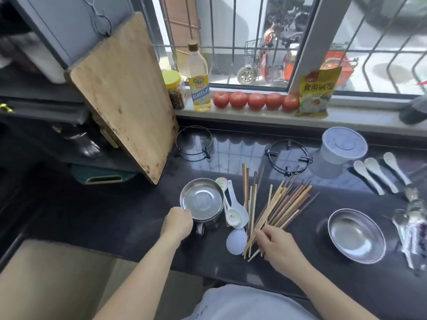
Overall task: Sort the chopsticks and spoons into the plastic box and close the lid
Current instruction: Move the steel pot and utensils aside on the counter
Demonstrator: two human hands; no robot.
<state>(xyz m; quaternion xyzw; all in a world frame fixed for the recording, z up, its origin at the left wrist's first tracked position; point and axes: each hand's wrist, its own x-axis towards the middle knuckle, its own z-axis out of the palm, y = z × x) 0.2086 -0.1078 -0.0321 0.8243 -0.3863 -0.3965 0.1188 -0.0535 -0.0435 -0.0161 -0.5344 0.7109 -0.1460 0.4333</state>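
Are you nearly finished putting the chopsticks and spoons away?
Not nearly. Nothing looks sorted: the chopsticks lie loose on the counter, and white spoons lie apart. The right hand is gathering chopsticks; the left hand grips a metal cup. No box shows.

Both bare forearms extend forward from the lower frame edge. Left hand (178, 224): fingers curled, gripping the rim of a round steel bowl (200, 199). Right hand (278, 244): back upward, fingertips pinching the near ends of mixed wooden chopsticks (280, 207).
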